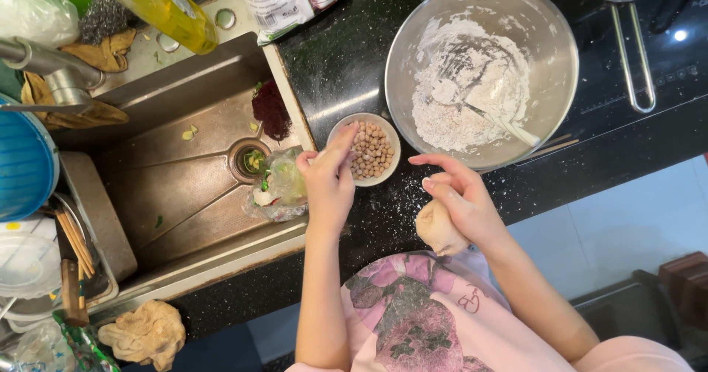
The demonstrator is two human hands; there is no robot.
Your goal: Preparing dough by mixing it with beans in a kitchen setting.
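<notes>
Your pink printed shirt [420,320] fills the bottom of the view; just above it your right hand [461,199] is curled around a pale lump of dough [436,228], held over the black flour-dusted counter [346,55]; your left hand [330,180] reaches to the rim of the small white bowl of chickpeas [372,151], its fingertips [346,132] pinched together at the edge, though you cannot tell whether they hold anything; left of that hand lies the steel sink [184,165] with a crumpled plastic bag [284,184] by the drain; beyond the small bowl stands the large steel mixing bowl [549,40] with flour [472,84] and a white spoon [509,127]; farthest off, a yellow bottle [166,7] leans over the sink corner.
</notes>
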